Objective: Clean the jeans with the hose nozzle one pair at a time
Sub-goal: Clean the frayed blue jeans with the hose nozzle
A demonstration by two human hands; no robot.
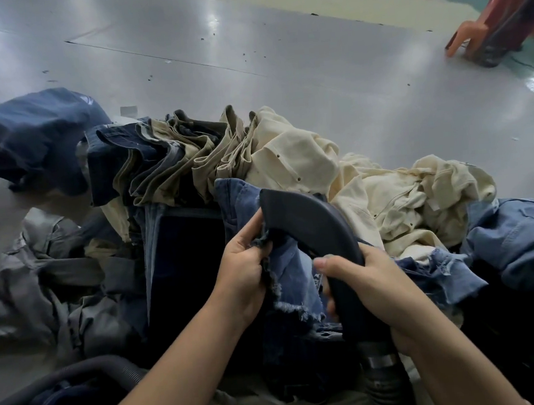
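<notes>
A dark curved hose nozzle (306, 228) arcs up from a ribbed hose (387, 381) at the bottom right. My right hand (365, 285) grips the nozzle's neck. Its wide mouth presses against a pair of frayed blue jeans (288, 272) in the middle of the pile. My left hand (243, 268) pinches the frayed edge of those jeans just left of the nozzle. Dark navy jeans (184, 266) lie flat beneath, to the left.
A row of folded navy and khaki trousers (166, 159) sits behind. Cream garments (377, 193) heap at the right, light blue denim (518, 240) at the far right, grey clothes (51, 283) at the left. An orange plastic chair (482, 28) stands on the grey floor (248, 60).
</notes>
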